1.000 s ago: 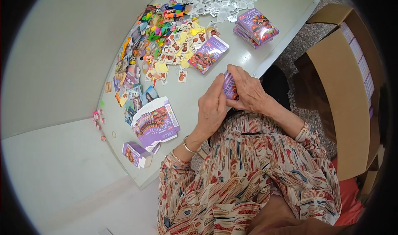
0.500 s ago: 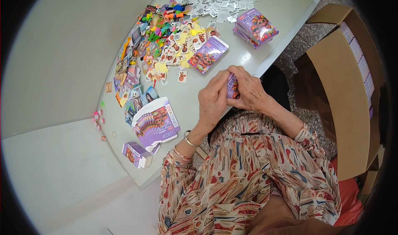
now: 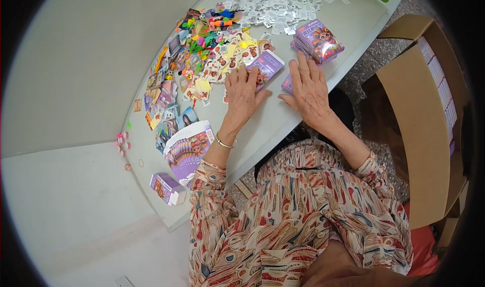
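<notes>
A purple card box (image 3: 271,67) with a colourful cartoon front lies flat on the table. The fingertips of my left hand (image 3: 241,99) rest at its near-left edge, fingers apart and thumb stretched toward the right. My right hand (image 3: 311,92) lies palm down with extended fingers over a second purple box (image 3: 287,84); only that box's left part shows beside the thumb. Just beyond the right fingertips is a small stack of purple boxes (image 3: 319,40).
Small plastic toys (image 3: 204,36), picture cards and stickers (image 3: 217,67) and silvery sachets (image 3: 275,9) are heaped at the back. Fanned flat cartons (image 3: 189,150) and a small purple box (image 3: 166,189) lie at left. A large cardboard carton (image 3: 411,125) stands at right.
My hands have come apart and moved forward onto the table. The purple box held between them is now down under the right hand; the left hand has reached the other box.
</notes>
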A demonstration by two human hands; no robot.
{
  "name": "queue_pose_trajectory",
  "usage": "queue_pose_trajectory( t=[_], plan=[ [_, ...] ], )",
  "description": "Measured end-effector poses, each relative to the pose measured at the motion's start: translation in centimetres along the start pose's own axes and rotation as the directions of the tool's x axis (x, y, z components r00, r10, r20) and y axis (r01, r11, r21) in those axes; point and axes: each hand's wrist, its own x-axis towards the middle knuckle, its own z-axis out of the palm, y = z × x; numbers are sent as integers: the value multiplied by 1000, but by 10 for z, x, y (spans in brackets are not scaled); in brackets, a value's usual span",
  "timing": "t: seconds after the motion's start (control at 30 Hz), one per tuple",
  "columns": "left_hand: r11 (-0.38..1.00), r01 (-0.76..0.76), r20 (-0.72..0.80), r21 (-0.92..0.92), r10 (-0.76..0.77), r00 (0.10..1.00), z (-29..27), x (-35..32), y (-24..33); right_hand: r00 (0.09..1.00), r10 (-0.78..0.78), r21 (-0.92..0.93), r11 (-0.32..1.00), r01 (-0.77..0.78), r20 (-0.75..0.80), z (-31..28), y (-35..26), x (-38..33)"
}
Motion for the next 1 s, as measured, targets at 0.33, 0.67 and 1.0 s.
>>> queue_pose_trajectory(
  t=[0.33,0.67,1.0],
  plan=[
    [108,403,345,-909,-352,870,-46,-44,48,995,88,576,811,-104,56,13,-23,-22],
    [351,580,431,-735,-419,799,-40,-50,-15,937,142,630,707,-323,320,13,-29,-26],
    [877,454,-122,-156,-474,872,16,-61,-49,973,-26,264,964,-37,230,2,-35,-32]
  ],
)
